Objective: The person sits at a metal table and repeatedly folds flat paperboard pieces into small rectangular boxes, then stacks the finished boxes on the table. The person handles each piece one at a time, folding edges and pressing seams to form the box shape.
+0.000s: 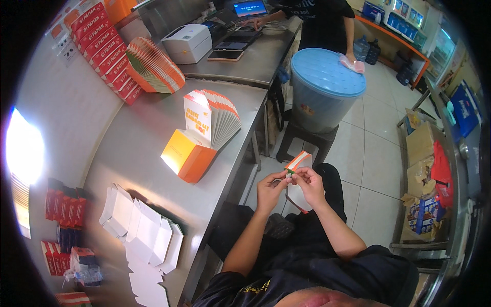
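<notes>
Above my lap, both hands pinch a partly folded paper carton [298, 161] with orange, white and green faces. My left hand [271, 190] is closed at its near end, thumb and fingertips together. Close beside it, my right hand [310, 185] grips the same end with thumb and fingers. The fingers hide part of the carton's lower edge. On the steel table to my left, a fanned row of flat orange-and-white cartons [223, 118] leans behind a yellow-and-orange box [190, 156]. Nearer to me lie several white carton blanks [148, 231], partly opened and overlapping.
Red boxes [105, 56] are stacked by the wall, beside another carton fan [158, 69]. A white printer [187, 43] and a phone [225, 55] sit farther back. A blue-lidded bin [327, 94] stands on a stool ahead; a person [322, 25] touches its lid with a pink cloth.
</notes>
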Motion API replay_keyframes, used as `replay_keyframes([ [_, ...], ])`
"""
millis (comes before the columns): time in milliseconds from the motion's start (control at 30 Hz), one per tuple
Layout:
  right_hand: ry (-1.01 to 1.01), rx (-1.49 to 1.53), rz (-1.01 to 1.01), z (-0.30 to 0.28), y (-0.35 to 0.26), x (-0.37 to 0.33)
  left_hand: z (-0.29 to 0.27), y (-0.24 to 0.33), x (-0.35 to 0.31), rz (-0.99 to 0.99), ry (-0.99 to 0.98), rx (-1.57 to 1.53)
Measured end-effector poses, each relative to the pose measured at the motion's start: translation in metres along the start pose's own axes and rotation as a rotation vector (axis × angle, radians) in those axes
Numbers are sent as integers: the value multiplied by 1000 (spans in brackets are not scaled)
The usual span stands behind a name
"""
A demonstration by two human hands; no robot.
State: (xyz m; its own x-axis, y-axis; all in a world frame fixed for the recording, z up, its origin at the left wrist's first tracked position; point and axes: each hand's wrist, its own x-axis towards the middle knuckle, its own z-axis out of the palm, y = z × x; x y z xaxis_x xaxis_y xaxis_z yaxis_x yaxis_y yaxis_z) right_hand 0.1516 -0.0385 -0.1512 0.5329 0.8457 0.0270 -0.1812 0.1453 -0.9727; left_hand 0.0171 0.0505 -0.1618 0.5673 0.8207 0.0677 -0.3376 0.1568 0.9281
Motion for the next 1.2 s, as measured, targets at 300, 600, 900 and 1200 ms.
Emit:
replay_keyframes([
  [300,-9,-6,7,-1,8,3,-2,-9,4,189,22,240],
  [600,-55,-33,43,-8,21,4,5,2,-1,111,60,335],
  [900,-121,-300,125,-14,10,2,-1,-1,3,219,49,505],
  [1200,-11,-588,-226,-1,7,-5,4,9,0,182,64,542],
])
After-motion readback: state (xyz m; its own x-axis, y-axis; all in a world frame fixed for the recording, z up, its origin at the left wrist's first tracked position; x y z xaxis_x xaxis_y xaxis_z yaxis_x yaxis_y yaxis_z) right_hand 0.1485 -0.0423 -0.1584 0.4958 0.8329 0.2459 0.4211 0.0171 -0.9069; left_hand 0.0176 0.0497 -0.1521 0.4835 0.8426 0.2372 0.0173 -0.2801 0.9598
